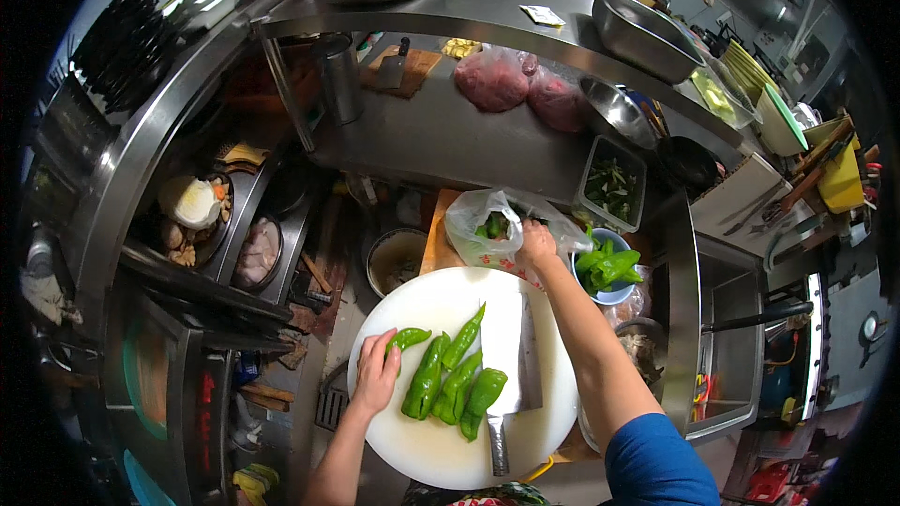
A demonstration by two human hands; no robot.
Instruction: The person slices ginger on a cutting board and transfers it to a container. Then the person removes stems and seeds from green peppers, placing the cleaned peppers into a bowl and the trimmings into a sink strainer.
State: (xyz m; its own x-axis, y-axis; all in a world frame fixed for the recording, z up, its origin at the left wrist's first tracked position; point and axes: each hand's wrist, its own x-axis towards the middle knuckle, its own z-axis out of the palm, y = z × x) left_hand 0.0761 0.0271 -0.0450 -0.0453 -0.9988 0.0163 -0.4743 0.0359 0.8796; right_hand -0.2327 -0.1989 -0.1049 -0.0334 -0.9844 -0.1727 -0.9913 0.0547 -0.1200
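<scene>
A round white cutting board [380, 429] lies before me with several long green peppers [425, 379] on it. Near its left edge, my left hand [376, 374] has its fingers around one end of a curved green pepper [411, 337]. A cleaver [508, 358] rests flat on the right half, its handle towards me. Beyond the board, my right hand [540, 244] is at the mouth of a clear plastic bag [471, 225] with green contents; its fingertips are hidden. Beside that wrist stands a light-blue bowl [610, 295] heaped with green peppers [608, 263].
A clear tub [581, 204] of cut greens stands behind the bowl. Bagged red meat [492, 81] and another cleaver on a wooden board [420, 74] lie under the steel shelf [478, 7]. The sink [731, 344] is at right, a pot [380, 260] at left of the bag.
</scene>
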